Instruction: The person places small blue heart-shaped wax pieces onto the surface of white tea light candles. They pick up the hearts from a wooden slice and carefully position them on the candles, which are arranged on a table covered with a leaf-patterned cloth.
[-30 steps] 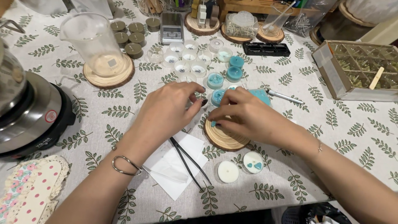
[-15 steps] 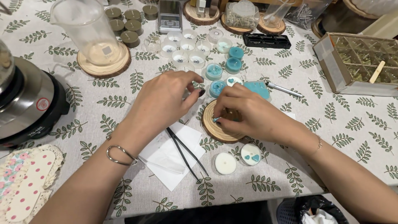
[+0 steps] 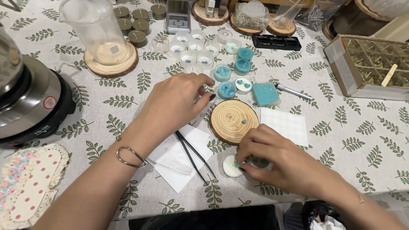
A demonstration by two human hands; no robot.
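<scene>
Small white candle lies on the tabletop near the front edge, just below the round wooden slice. The right hand is on it now, with its fingertips pinched together at the candle's right edge, where a tiny teal bit shows. A second little cup sits under this hand, but most of it is hidden. A moment ago both hands were close together over the wooden slice, and the two little candles by the front edge lay bare. Now the right hand has come down off the slice to the candles, so the work has moved from the slice to the white candle. One tiny teal piece rests on the slice, alone. The left hand has pulled away to the left and up. It hovers above the tabletop with fingers curled loosely, and I cannot tell if it holds anything. Its fingertips are near the teal candle cups. Black tweezers lie on a white paper napkin between the two hands, and no hand touches them. A teal mold and a white sheet lie to the right of the slice. A clear jug stands on another wooden slice far back on the left.
</scene>
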